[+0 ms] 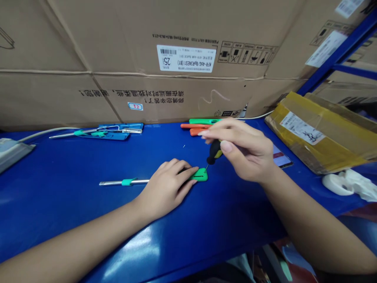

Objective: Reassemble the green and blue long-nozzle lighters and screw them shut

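Note:
A green plastic handle piece (202, 175) with a dark slot lies on the blue table, its end pointing right. My left hand (168, 184) presses it down, fingers closed around its middle. From under that hand a shiny metal rod (112, 183) with a turquoise sleeve (127, 182) runs out to the left. My right hand (249, 151) pinches a small black-and-yellow screwdriver (214, 152), tilted, with its thin shaft reaching the green piece's right end. Whether the tip sits in a screw or hole is too small to tell.
Blue plastic parts with metal rods (112, 133) lie at the back left, orange and green pieces (198, 132) behind my right hand. A white power strip (14, 151), a taped carton (321, 133), a phone (281, 157) and a white roll (337, 184) flank them. Large cardboard boxes (123, 43) wall the back.

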`<act>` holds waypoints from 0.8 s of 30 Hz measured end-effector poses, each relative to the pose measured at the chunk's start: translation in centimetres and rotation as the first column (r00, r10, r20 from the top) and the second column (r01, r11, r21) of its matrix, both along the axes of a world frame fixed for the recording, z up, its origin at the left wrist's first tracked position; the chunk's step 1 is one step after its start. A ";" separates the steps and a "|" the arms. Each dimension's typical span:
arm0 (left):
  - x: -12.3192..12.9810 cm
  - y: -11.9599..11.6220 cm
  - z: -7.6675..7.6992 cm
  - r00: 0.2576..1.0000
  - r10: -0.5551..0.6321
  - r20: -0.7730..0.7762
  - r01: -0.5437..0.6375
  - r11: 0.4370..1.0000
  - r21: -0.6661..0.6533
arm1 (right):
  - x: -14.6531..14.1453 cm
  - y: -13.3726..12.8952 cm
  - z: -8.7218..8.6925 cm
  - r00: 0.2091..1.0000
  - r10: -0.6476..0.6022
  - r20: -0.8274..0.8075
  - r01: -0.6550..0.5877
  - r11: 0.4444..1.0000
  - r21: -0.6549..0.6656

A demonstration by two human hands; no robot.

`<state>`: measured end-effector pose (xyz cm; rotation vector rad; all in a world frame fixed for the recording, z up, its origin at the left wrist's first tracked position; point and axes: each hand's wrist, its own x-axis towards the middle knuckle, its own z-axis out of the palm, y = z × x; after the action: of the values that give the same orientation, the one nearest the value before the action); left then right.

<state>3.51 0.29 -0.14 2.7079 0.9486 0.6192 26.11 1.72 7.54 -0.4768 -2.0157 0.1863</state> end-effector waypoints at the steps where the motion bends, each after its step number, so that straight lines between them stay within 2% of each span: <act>1: 0.0 0.0 0.0 1.000 -0.001 0.003 0.001 1.000 -0.001 | 0.1 -0.1 0.0 0.999 0.035 0.028 -0.034 0.999 -0.034; 4: 0.0 0.0 0.0 1.000 -0.004 0.003 0.004 1.000 -0.002 | 0.0 -0.3 0.0 0.997 0.079 0.016 -0.078 0.993 -0.085; 10: 0.0 0.0 0.0 1.000 -0.001 -0.009 0.001 1.000 -0.003 | -0.6 0.1 0.0 0.994 -0.036 -0.100 0.035 0.999 -0.010; 13: 0.0 0.0 0.0 1.000 0.002 -0.001 -0.002 1.000 0.001 | -0.4 0.0 0.0 0.999 0.011 -0.048 -0.011 1.000 -0.008; 17: 0.0 0.0 0.0 1.000 0.002 0.002 -0.002 1.000 0.002 | 0.0 -0.4 0.0 0.993 0.112 0.045 -0.105 0.984 -0.146; 19: -0.1 0.0 0.0 1.000 0.001 0.001 -0.001 1.000 0.002 | 0.0 -0.4 0.0 0.995 0.095 0.024 -0.091 0.985 -0.149; 24: -0.1 0.0 0.0 1.000 -0.002 0.005 0.002 1.000 0.003 | -0.2 0.0 -0.2 1.000 0.000 -0.026 -0.002 0.998 -0.058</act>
<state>3.44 0.25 -0.15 2.7087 0.9441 0.6265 25.94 1.75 7.34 -0.5079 -1.9898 0.2512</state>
